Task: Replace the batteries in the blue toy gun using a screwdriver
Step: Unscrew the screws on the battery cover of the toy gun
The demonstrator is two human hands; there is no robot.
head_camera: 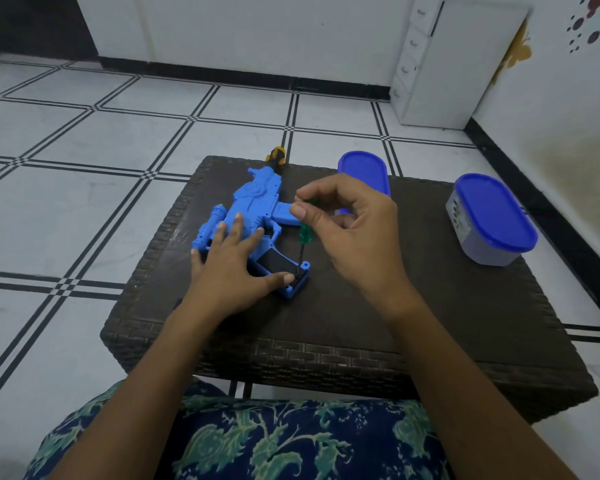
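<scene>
Tiled floor (66, 150) at far left, white w/ black lines. Dark woven table (430, 306) in the middle. L hand (229, 268) lies flat on the blue toy gun (253, 202), fingers straight & spread, pressing the body down, nothing gripped; thumb reaches toward the butt of the grip. Gun lies on its side on the table's left half, yellow-black muzzle (275, 155) pointing away over the far edge, grip toward the person w/ a black panel (274, 263) on it. Green-handled screwdriver (305, 233) stands nearly upright just right of the L thumb, tip down on the grip's end; can't tell if it sits in a screw. R hand (354, 233) pinches the handle top betw. thumb & forefinger, other fingers curled. Behind the R hand a blue-lidded container (362, 171), partly hidden. Further right, near the table's edge, a grey tub w/ blue lid (492, 220). White drawer unit (430, 64) by the wall at back right. Patterned blue-green cloth (274, 441) on the lap at bottom
</scene>
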